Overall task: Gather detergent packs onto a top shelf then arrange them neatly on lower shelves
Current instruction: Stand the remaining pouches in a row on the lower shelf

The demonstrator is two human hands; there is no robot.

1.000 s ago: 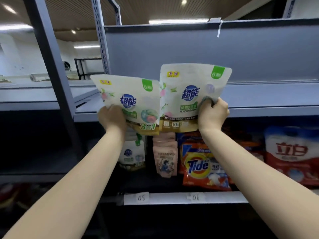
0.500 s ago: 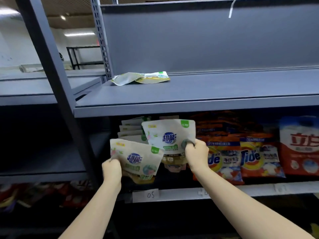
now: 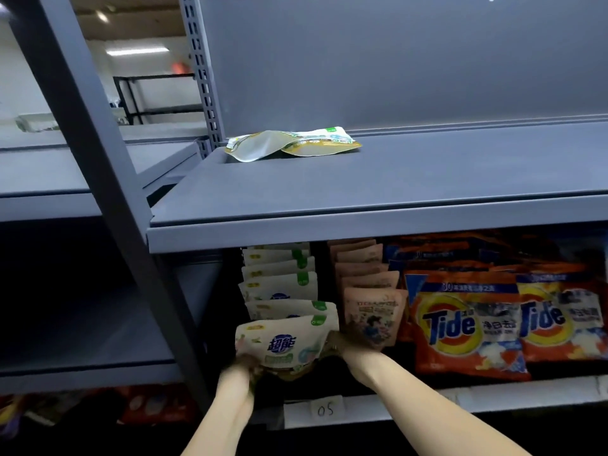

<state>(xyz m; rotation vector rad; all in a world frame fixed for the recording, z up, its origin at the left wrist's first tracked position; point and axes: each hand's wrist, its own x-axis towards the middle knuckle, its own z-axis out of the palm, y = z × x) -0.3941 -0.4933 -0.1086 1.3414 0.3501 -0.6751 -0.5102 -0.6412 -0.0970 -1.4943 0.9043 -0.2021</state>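
Observation:
A white-and-green detergent pouch (image 3: pixel 283 343) with a blue logo stands at the front of a row of like pouches (image 3: pixel 279 278) on the lower shelf (image 3: pixel 427 403). My left hand (image 3: pixel 245 365) grips its lower left corner. My right hand (image 3: pixel 342 343) grips its right side, and I cannot tell if a second pouch sits behind the front one in that hand. Two more pouches (image 3: pixel 292 146) lie flat at the back left of the top shelf (image 3: pixel 394 179).
Pink pouches (image 3: pixel 368 297) stand in a row just right of the white ones. Orange Tide bags (image 3: pixel 467 327) fill the shelf further right. A grey upright post (image 3: pixel 108 199) crosses at left, with dark side shelves beyond. A label reads 05 (image 3: pixel 325 410).
Both hands have come down from the top shelf's height with the pouches and pushed them into the lower shelf, at the front of the white row. The camera has tilted down.

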